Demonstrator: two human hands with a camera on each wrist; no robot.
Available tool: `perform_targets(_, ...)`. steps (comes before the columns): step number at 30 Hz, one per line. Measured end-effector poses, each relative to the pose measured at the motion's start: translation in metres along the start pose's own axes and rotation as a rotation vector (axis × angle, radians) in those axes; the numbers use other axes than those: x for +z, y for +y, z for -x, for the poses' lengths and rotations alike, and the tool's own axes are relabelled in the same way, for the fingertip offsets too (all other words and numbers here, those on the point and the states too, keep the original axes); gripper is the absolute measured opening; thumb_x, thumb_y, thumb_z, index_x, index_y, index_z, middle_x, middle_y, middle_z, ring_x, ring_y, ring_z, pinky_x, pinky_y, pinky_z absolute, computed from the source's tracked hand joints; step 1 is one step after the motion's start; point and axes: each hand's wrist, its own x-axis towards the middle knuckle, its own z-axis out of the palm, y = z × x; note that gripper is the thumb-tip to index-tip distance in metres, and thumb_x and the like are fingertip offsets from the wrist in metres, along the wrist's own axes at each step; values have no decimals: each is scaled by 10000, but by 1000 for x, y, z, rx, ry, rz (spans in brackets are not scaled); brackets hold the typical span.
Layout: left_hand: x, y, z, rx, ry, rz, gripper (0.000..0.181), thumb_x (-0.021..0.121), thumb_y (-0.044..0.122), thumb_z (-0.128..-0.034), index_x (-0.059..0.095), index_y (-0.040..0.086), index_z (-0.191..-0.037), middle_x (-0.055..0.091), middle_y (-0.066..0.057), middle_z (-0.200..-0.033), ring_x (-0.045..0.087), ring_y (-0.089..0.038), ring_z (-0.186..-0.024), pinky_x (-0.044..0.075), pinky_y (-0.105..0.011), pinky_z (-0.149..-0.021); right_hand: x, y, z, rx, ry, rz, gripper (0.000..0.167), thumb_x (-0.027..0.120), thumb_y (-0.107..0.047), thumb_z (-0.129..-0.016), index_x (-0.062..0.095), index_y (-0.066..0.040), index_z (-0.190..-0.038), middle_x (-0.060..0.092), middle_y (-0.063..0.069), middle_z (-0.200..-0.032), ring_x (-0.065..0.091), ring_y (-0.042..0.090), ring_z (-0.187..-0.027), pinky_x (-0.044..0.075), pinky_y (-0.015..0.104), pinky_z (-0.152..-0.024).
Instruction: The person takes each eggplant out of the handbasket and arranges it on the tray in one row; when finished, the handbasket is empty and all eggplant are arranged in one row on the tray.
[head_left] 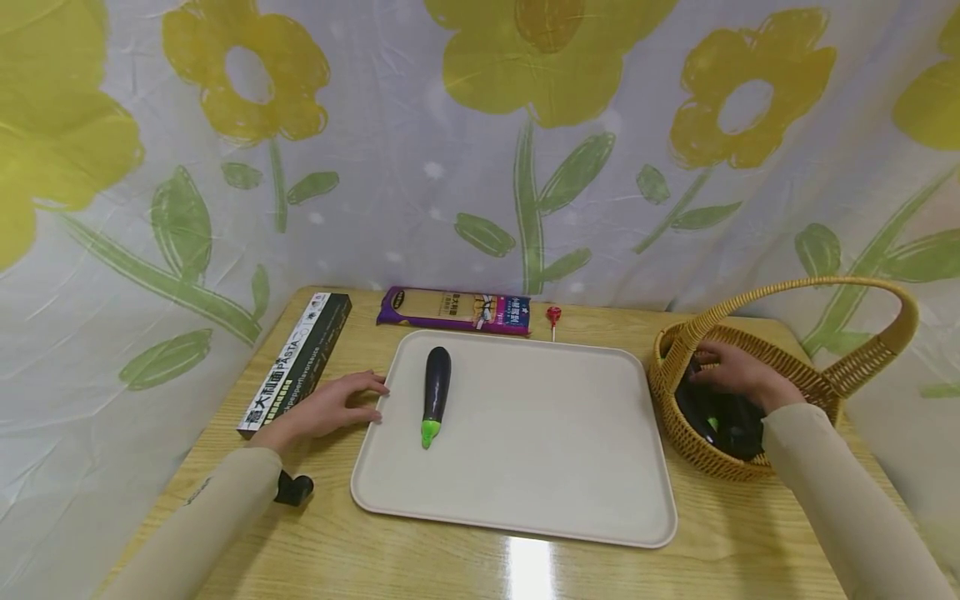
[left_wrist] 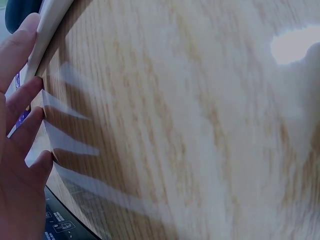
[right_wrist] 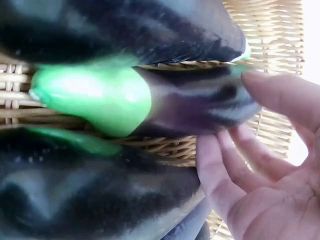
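Note:
In the head view my left hand [head_left: 330, 406] rests its fingertips at the left edge of a cream tray [head_left: 540, 433], fingers loosely spread. A dark purple eggplant [head_left: 437, 387] with a green stem end lies on the tray's left part. My right hand [head_left: 738, 375] reaches into a wicker basket [head_left: 693, 450] on the right. There, in the right wrist view, thumb and fingers pinch the end of a smaller eggplant [right_wrist: 195, 102] with a bright green cap. Larger dark eggplants [right_wrist: 90, 185] lie on either side of it in the basket.
A black pasta box [head_left: 300, 358] lies left of the tray. Behind the tray are a purple pasta packet [head_left: 453, 311] and a red lollipop [head_left: 553, 315]. The basket's tall handle [head_left: 795, 285] arches over its opening. A flowered curtain [head_left: 390, 208] hangs behind the table.

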Motion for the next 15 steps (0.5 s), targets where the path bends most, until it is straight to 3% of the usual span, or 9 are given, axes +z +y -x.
perform_targets(5, 0, 1, 0, 0, -1, -2, 408, 718, 350, -893, 637, 163, -1246, 476, -164, -1455, 299, -419, -1410, 223, -583, -1146, 2, 1, 0, -55, 11, 102, 506, 640, -78, -933, 449, 51, -1384, 426, 400, -1356, 418, 567, -1235, 447, 620, -946)
perform_targets(10, 0, 2, 0, 3, -2, -6, 412, 720, 340, -892, 636, 149, -1248, 476, -167, -1454, 303, -420, -1407, 229, -582, -1145, 1, 2, 1, -60, -9, 141, 513, 669, -123, -920, 484, 14, -1379, 442, 367, -1367, 427, 534, -1243, 403, 634, -975)
perform_targets(15, 0, 3, 0, 13, -2, -1, 409, 725, 322, -891, 638, 138, -1245, 477, -173, -1451, 307, -423, -1404, 232, -583, -1143, 2, 1, -1, -73, 26, 173, 497, 699, -110, -894, 525, 18, -1341, 481, 351, -1338, 458, 510, -1220, 410, 621, -965)
